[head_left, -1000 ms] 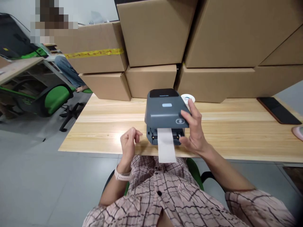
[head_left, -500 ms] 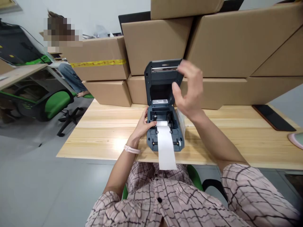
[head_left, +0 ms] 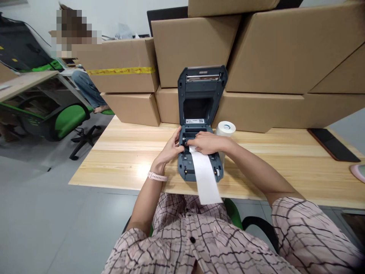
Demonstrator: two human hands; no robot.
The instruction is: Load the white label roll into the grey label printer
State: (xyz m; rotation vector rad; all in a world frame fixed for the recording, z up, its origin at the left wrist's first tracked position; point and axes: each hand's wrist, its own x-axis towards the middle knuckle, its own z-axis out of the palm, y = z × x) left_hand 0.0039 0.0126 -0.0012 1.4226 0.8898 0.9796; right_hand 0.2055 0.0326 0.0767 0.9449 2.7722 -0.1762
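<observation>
A dark grey label printer stands on the wooden table with its lid raised. A white paper strip comes out of it and hangs past the table's front edge. My left hand rests against the printer's left side, thumb on the rim. My right hand reaches into the printer over the strip's inner end; its fingers are closed, and what they hold, if anything, is hidden. Right behind my right wrist, a white label roll stands upright beside the printer.
Cardboard boxes are stacked along the back of the wooden table. A black phone-like slab lies at the right, near a pink-rimmed object. Another person sits at the far left, near a green chair.
My right hand has come down from the raised lid into the printer. The strip's free end has swung to the right, and the upright roll has come into view.
</observation>
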